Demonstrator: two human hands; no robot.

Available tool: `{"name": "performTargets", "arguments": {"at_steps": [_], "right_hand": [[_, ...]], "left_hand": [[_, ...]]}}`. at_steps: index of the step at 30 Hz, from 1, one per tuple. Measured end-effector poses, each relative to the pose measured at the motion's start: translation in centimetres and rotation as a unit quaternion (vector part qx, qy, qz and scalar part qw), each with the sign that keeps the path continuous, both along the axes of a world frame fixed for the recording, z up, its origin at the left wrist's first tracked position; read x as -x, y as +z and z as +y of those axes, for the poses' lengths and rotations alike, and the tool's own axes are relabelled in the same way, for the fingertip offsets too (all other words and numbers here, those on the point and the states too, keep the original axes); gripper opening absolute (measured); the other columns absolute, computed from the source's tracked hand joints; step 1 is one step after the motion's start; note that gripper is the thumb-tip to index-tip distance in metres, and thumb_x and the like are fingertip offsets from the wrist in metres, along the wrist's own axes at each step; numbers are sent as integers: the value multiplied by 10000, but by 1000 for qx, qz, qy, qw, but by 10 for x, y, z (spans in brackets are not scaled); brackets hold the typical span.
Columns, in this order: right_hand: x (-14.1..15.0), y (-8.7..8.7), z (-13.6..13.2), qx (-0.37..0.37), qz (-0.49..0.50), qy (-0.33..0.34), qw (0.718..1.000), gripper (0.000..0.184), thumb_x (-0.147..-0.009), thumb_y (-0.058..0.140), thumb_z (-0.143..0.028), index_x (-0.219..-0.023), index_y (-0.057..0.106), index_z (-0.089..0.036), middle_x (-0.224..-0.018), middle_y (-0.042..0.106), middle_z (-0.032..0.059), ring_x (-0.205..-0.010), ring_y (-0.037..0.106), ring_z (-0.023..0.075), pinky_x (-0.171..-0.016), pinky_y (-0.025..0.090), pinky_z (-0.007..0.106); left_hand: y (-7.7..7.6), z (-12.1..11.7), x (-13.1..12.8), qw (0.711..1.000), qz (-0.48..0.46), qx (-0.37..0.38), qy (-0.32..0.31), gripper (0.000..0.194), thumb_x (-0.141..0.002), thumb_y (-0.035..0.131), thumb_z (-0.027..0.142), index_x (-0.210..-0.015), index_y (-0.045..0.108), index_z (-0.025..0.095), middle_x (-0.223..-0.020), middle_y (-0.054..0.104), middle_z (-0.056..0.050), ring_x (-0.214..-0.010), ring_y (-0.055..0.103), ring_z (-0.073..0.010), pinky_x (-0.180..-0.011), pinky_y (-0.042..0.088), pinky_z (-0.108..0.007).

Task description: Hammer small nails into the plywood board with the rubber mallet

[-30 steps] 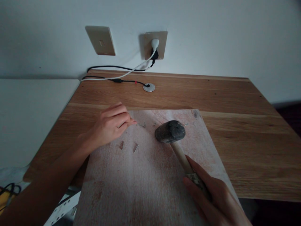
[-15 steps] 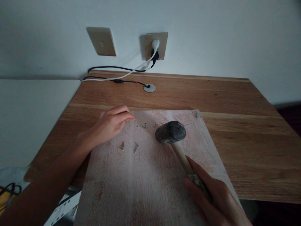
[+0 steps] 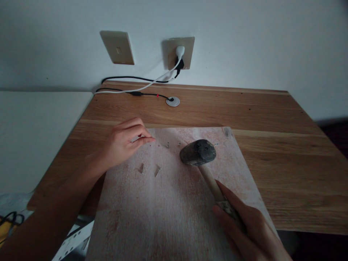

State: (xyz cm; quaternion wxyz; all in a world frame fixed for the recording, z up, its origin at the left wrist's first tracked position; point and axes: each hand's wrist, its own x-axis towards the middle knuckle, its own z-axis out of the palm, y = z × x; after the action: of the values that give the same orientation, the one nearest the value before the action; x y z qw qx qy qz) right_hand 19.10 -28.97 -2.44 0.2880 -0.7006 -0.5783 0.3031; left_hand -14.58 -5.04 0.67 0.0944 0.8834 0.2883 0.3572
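My right hand point(image 3: 244, 221) is wrapped round the handle of a rubber mallet point(image 3: 198, 152), whose dark head hovers over or rests on a pale, worn board point(image 3: 152, 214); I cannot tell which. Near the board's far left part, my left hand point(image 3: 127, 139) has thumb and forefinger pressed together. Anything between those fingertips is too small to make out. Just right of them are small dark holes in the board. Thin metal nails point(image 3: 168, 144) stand out of it farther right, one beside the mallet head. Closer to me lies a loose nail point(image 3: 158, 172) and a small pointed piece point(image 3: 141, 168).
Beneath the board is a wooden desk point(image 3: 285, 163) against a white wall. Black and white cables point(image 3: 136, 91) run along its back to a wall socket point(image 3: 187, 52) and a round cable grommet point(image 3: 173, 102). A white surface point(image 3: 40, 137) adjoins on the left.
My left hand has turned slightly and its fingers have lifted, so the thumb and forefinger pinch shows more plainly. The mallet and right hand have hardly moved.
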Motion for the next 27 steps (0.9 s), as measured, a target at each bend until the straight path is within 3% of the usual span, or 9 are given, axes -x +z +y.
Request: {"name": "performTargets", "arguments": {"at_steps": [5, 9, 14, 17, 21, 27], "right_hand": [[0, 2, 3, 6, -5, 4, 1000, 631, -1037, 643, -646, -1567, 676, -306, -1446, 787, 69, -1269, 774, 297, -1092, 626, 377], [2, 6, 5, 1, -11, 0, 1000, 583, -1053, 637, -604, -1565, 675, -328, -1382, 819, 52, -1250, 789, 286, -1083, 630, 357], [1, 4, 0, 10, -1, -4, 1000, 581, -1068, 629, -575, -1607, 623, -359, -1462, 780, 32, -1314, 754, 281, -1141, 587, 368], [-1, 3, 0, 25, -3, 2, 1000, 655, -1052, 646, -603, -1649, 572, -343, -1371, 820, 49, -1228, 791, 274, -1112, 609, 370], [-2, 3, 3, 20, -13, 17, 1000, 720, -997, 662, -704, -1591, 640, -298, -1390, 805, 84, -1256, 779, 304, -1116, 608, 383], [-4, 5, 9, 3, -32, 2, 999, 643, -1023, 643, -643, -1578, 665, -318, -1188, 878, 78, -1119, 842, 308, -1030, 657, 372]], "left_hand": [[0, -3, 2, 999, 34, 2, 13, 160, -1074, 619, 176, -969, 730, 222, -888, 716, -6, -791, 683, -147, -733, 512, -281], [2, -9, 0, 999, 42, -5, 20, 197, -1029, 707, 203, -835, 671, 218, -795, 666, 14, -709, 623, -146, -683, 472, -294], [2, -16, -3, 1000, 19, 9, 19, 352, -1008, 775, 352, -748, 579, 219, -735, 595, 25, -663, 562, -147, -649, 442, -310], [1, -16, -3, 999, 23, 33, 1, 293, -1054, 712, 362, -814, 623, 220, -787, 638, 14, -710, 605, -147, -669, 468, -297], [2, -13, -2, 998, 47, 35, -3, 244, -1117, 576, 288, -900, 657, 212, -834, 665, 2, -760, 639, -146, -701, 492, -281], [3, -12, -4, 998, 57, 19, 6, 391, -1122, 522, 275, -737, 492, 213, -722, 543, 19, -661, 529, -140, -641, 432, -295]]}}
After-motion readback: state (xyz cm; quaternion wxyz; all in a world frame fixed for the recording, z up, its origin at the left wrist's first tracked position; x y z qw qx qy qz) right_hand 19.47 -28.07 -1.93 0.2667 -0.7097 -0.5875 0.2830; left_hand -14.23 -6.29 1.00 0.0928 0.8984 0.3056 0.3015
